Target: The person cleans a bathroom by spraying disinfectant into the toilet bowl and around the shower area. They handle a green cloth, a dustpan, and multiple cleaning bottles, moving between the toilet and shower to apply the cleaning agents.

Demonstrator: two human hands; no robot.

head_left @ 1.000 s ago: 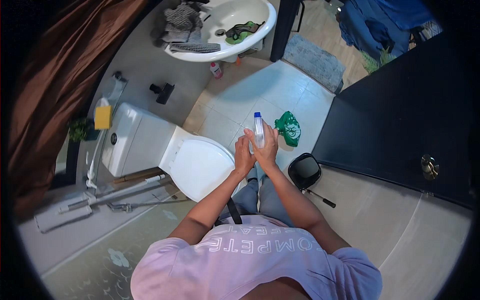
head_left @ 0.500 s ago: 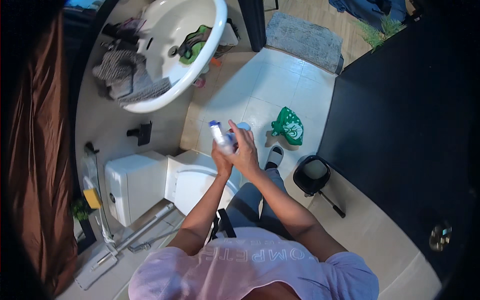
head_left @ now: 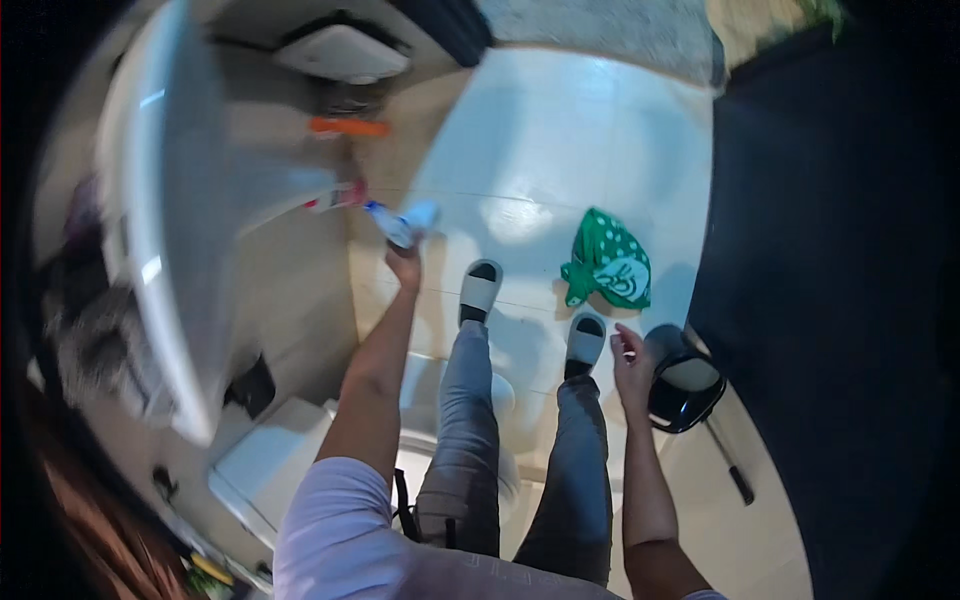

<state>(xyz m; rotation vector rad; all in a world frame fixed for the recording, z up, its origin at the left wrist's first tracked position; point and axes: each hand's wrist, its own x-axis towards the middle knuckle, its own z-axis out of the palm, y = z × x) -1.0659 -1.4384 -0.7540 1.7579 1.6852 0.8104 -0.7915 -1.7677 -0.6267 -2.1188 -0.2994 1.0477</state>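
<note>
Nearest, the person's legs [head_left: 460,420] stand apart in slippers [head_left: 481,292], presumably for balance. The right hand [head_left: 630,365] hangs just beside the dustpan [head_left: 678,408], its fingers loosely bent and a little apart, with nothing seen in them; perhaps it is simply left free, since the other hand carries the load. The dustpan sits on the floor at the wall's foot, likely to keep it out of the way. The left hand [head_left: 405,265] is clamped on the bottle [head_left: 390,222], gripping low so the blue top stays uncovered and points left; blur hides the exact finger positions and what the pale blue shape [head_left: 421,213] beside it is. To the right lies the green bag [head_left: 615,262], seemingly knotted to keep it closed. Farther, a pink bottle [head_left: 338,196] stands near the sink [head_left: 180,230], and the mat [head_left: 600,25] lies at the doorway, probably for feet.
</note>
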